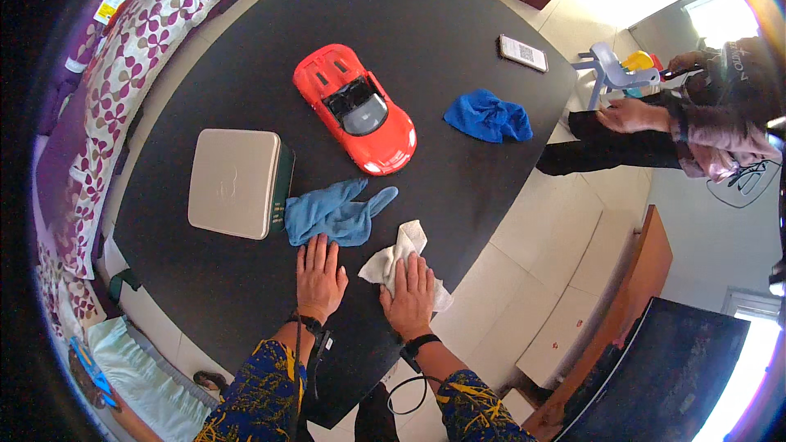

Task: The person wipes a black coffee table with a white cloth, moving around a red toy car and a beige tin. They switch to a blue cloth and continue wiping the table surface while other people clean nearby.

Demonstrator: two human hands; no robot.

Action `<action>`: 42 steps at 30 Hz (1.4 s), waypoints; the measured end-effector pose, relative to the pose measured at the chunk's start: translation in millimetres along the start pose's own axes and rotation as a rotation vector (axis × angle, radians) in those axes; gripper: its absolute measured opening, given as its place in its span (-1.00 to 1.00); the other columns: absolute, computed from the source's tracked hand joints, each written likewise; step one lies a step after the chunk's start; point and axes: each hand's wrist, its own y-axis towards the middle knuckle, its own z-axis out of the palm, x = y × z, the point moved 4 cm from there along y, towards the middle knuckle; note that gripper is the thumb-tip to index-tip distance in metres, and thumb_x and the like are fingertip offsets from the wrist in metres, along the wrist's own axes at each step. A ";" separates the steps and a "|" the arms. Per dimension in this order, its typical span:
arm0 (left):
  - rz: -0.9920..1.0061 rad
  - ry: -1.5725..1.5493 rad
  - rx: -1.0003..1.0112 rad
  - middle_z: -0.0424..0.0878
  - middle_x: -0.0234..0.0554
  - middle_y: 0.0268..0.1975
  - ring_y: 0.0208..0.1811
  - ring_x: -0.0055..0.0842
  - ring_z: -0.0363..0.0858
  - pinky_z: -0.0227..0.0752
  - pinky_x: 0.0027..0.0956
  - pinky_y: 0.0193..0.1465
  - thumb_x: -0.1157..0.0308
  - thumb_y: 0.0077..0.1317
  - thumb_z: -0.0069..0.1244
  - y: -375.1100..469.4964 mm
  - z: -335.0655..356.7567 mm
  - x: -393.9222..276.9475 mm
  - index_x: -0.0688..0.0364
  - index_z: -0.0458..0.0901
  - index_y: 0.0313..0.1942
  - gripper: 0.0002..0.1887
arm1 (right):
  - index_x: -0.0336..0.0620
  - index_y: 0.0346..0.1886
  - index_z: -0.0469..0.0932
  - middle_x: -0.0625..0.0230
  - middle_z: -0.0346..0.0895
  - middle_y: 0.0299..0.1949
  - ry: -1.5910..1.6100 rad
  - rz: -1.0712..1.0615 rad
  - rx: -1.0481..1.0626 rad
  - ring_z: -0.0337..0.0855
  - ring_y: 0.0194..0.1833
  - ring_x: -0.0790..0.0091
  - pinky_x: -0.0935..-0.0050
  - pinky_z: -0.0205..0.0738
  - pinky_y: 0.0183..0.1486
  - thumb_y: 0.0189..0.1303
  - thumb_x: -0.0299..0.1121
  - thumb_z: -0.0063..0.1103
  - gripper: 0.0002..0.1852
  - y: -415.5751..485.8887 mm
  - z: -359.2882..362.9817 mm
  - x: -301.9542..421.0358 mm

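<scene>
My left hand (320,279) lies palm down on the dark tabletop (233,294). Its fingertips touch the near edge of a crumpled light-blue cloth (331,215), and the thumb stands apart. Under my right hand (410,294) is a rumpled white cloth (412,234); the palm rests flat on it, and whether the fingers pinch it is hidden. Left of the blue cloth, and touching it, sits a rectangular tin box (233,184) with a beige lid and dark green sides. Farther off stands a red toy convertible car (356,110), its nose towards me.
A bunched dark-blue cloth (488,116) and a phone (522,53) showing a printed-type code lie on the table's right side. Beyond that edge is another person's hand (635,115). A small plastic chair (614,70) stands on the floor. A patterned sofa cover (135,67) runs along the left.
</scene>
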 end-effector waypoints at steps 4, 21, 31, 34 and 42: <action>-0.008 -0.006 -0.015 0.34 0.10 0.54 0.61 -0.03 0.22 0.02 0.16 0.65 0.23 0.39 0.09 -0.1 -0.5 0.3 0.26 0.48 0.38 -0.41 | -0.30 0.48 0.41 -0.12 0.18 0.61 -0.013 0.021 0.017 0.15 0.61 -0.19 -0.20 -0.03 0.62 0.29 -0.07 0.31 -0.24 -2.0 3.4 0.1; 0.229 -0.129 -0.110 0.22 0.11 0.60 0.65 0.00 0.12 -0.04 0.21 0.65 0.29 0.40 0.14 17.6 -14.5 9.4 0.17 0.48 0.40 -0.43 | -0.24 0.48 0.40 -0.04 0.16 0.63 -0.036 0.032 -0.039 0.10 0.64 -0.14 -0.17 -0.09 0.65 0.24 -0.12 0.32 -0.24 -4.2 9.4 2.0; 0.057 -0.016 -0.142 0.19 0.14 0.62 0.68 0.01 0.05 -0.18 0.16 0.69 0.03 0.43 0.11 119.5 3.9 14.1 0.21 0.39 0.49 -0.28 | -0.24 0.44 0.45 -0.06 0.18 0.62 -0.024 0.038 -0.024 0.13 0.62 -0.18 -0.19 -0.04 0.63 0.24 -0.15 0.30 -0.29 -5.1 12.5 -1.5; 0.041 0.002 -0.180 0.22 0.12 0.61 0.62 0.00 0.14 -0.05 0.13 0.64 0.06 0.40 0.13 127.5 1.6 11.9 0.21 0.42 0.46 -0.29 | -0.24 0.43 0.46 -0.06 0.19 0.62 -0.023 0.034 -0.030 0.15 0.61 -0.18 -0.19 -0.03 0.62 0.23 -0.15 0.31 -0.30 -4.5 10.4 -1.0; 0.154 -0.064 0.063 0.31 0.05 0.55 0.39 -0.02 0.37 0.37 0.05 0.33 0.11 0.41 0.14 -9.8 -24.6 0.2 0.17 0.52 0.39 -0.39 | -0.22 0.47 0.41 -0.01 0.20 0.62 -0.068 0.029 -0.051 0.15 0.62 -0.12 -0.15 -0.05 0.64 0.26 -0.13 0.31 -0.27 -4.2 6.9 3.5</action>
